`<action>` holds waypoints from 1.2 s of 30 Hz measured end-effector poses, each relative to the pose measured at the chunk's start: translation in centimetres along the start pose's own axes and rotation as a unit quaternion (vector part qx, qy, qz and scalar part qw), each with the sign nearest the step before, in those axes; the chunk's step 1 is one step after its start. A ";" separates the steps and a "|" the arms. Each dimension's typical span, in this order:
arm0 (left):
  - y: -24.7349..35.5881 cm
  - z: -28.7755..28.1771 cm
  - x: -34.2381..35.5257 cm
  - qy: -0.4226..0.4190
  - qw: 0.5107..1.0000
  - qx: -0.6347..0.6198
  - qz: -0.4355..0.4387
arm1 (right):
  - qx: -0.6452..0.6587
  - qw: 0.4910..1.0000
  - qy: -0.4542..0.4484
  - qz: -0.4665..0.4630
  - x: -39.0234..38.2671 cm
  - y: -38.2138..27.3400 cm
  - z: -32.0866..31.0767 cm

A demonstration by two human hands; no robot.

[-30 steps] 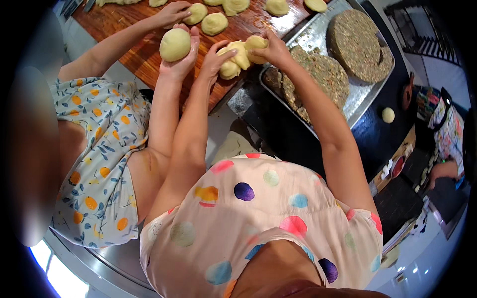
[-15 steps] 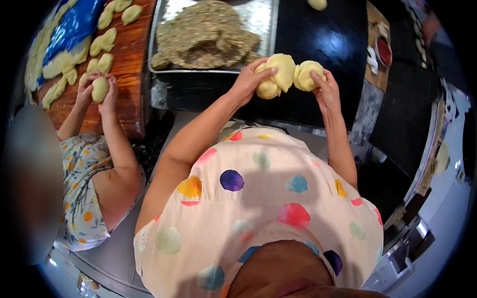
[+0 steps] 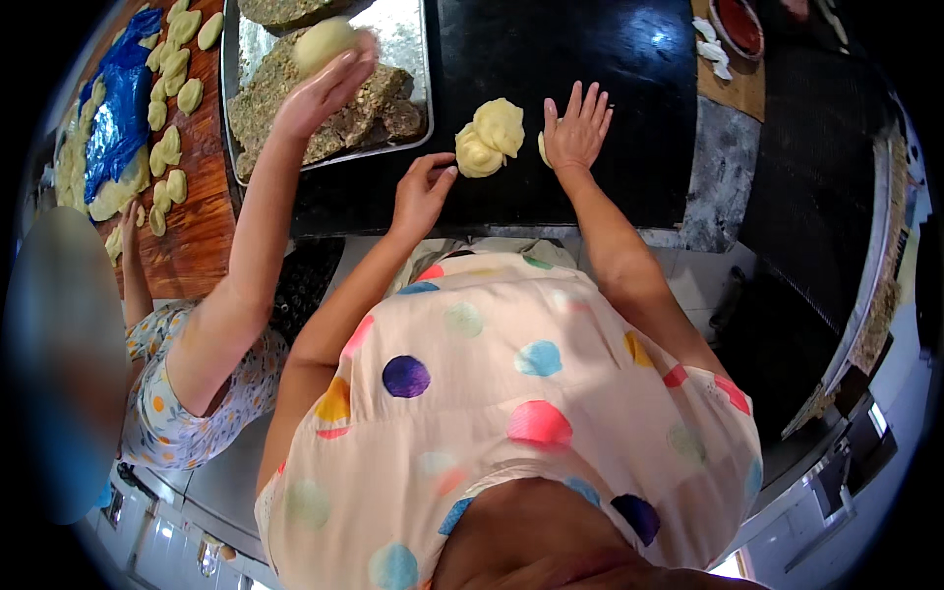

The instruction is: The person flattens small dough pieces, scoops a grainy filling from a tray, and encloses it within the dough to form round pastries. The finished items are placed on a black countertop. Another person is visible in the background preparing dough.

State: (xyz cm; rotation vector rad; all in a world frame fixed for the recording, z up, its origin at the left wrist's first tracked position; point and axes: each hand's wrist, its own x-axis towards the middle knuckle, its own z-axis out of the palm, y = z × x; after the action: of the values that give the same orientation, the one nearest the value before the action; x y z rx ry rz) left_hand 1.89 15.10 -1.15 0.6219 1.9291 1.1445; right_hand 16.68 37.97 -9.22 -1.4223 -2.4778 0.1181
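Note:
A small stack of pale yellow dough pieces (image 3: 490, 138) lies on the black tabletop in front of me. Just left of it is my left hand (image 3: 421, 200), loosely bent with thumb and forefinger apart, its fingertips at the stack's edge and nothing held. My right hand (image 3: 576, 133) is stretched flat with spread fingers over another dough piece (image 3: 543, 149). Only that piece's left edge shows; the palm hides the rest.
At my left, a co-worker's hand (image 3: 329, 93) carries a round of dough (image 3: 324, 45) above a metal tray (image 3: 429, 98) of chunky brownish-green filling (image 3: 364, 103). Beyond are a wooden table (image 3: 202, 231), several dough pieces and blue plastic (image 3: 123, 118). A red bowl (image 3: 737, 28) stands far right.
Both my hands have let go of the dough, which now rests on the black surface. My right hand has flattened over one piece. The co-worker's arm has swung over the tray with a dough round.

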 end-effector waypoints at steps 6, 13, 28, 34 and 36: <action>0.1 -0.2 -0.2 0.042 0.992 -0.115 -0.011 | -0.056 0.997 -0.017 -0.044 1.5 -0.9 -0.2; 1.0 -2.4 -1.4 -0.044 0.988 -0.149 -0.012 | 0.076 0.996 -0.045 -0.014 2.6 0.1 0.4; 1.0 -5.6 -4.5 -0.057 0.975 -0.198 -0.088 | 0.059 0.996 -0.062 0.014 0.6 2.8 -3.3; 0.4 -4.2 -2.7 -0.090 0.961 -0.250 -0.072 | 0.332 0.916 -0.131 0.185 2.7 7.3 1.5; 0.6 -3.3 -1.9 -0.091 0.971 -0.215 -0.048 | 0.390 0.792 -0.407 0.234 4.8 8.7 -0.3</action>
State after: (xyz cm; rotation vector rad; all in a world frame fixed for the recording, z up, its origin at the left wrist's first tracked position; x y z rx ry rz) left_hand 0.23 12.33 1.08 0.3763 1.4759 1.3392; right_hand 21.74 46.51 -9.73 -1.6912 -1.9746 1.9547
